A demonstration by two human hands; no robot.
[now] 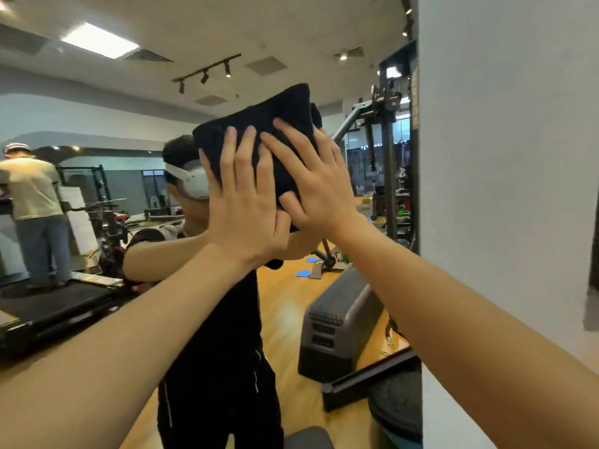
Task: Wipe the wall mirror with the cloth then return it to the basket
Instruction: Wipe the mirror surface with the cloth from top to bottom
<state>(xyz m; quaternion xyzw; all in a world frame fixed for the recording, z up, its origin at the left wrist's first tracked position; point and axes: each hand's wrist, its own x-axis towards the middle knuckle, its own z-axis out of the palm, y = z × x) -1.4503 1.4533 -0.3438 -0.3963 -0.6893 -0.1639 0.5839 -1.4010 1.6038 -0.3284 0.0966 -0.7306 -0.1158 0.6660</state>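
The wall mirror (pixel 97 205) fills the view up to its right edge, where a white wall (pixel 505 157) begins, and the dark cloth (pixel 269 124) lies flat on the glass in its upper middle part, not far from that edge. The step in hand appears to be the wiping itself. To do it well, keep both palms flat so the whole cloth stays on the glass, work in overlapping passes from the top downward, and carry each pass right out to the mirror's edge. The left hand (pixel 246 202) presses on the cloth with fingers straight and slightly spread. The right hand (pixel 311 186) does likewise, overlapping it. No basket shows here.
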